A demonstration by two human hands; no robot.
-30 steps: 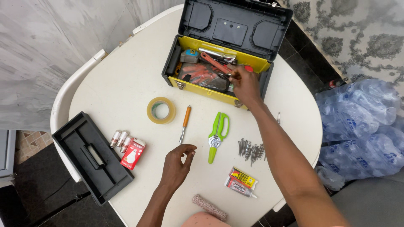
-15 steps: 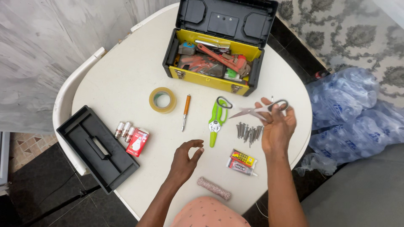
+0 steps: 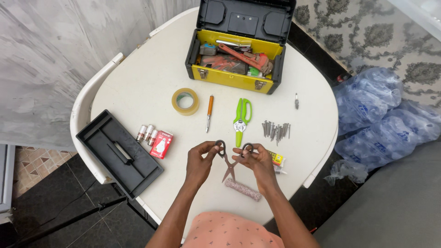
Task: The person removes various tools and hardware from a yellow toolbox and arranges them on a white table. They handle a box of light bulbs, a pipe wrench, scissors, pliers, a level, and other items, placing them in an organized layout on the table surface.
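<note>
A pair of dark scissors point(image 3: 231, 161) is gripped by its loops between the left hand point(image 3: 200, 161) and right hand point(image 3: 260, 163), just above the counter point(image 3: 138, 92), apparently being tried, with both grips needing steadiness

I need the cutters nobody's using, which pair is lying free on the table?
The green-handled pair, lying beside the nails; both hands hold the dark scissors.

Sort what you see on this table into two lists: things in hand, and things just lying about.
In hand: scissors, one handle loop in the left hand, the other in the right hand.

Lying about: tape roll, screwdriver, green pruning shears, nails, open toolbox, black tray.
</note>
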